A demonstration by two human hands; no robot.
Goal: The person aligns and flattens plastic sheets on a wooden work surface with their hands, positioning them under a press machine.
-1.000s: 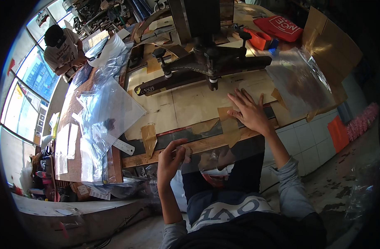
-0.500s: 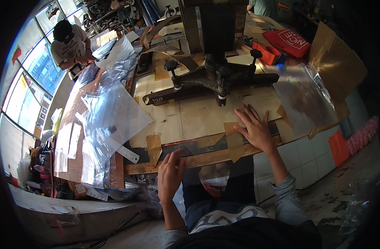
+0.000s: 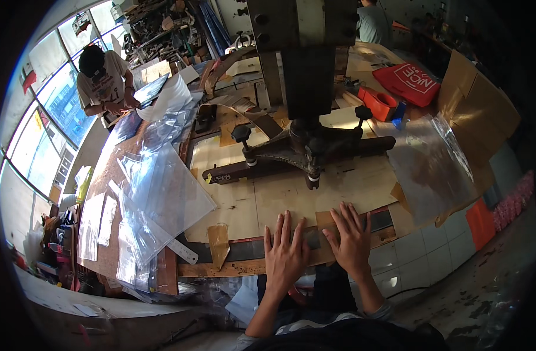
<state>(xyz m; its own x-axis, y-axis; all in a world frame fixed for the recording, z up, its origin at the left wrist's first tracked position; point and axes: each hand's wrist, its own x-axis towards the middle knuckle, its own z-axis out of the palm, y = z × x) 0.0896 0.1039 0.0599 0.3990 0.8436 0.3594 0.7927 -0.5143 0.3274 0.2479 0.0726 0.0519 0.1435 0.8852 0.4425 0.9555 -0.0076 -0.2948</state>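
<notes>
Two hands in play now: the left hand (image 3: pixel 285 254) just uncurled and came in beside the right hand (image 3: pixel 351 243), both empty, fingers loosely spread over the near edge of the pale board (image 3: pixel 279 202). It's on the workbench (image 3: pixel 244 268) under the press (image 3: pixel 306 146), so looks two-handed now.

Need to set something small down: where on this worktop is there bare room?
The pale board looks bare in front of the black bar: one patch between the clear plastic sheets and left hand, another beyond the right hand, beside the clear film. Crowded: the left side, under those sheets, and the far right with cardboard and a red bag.
</notes>
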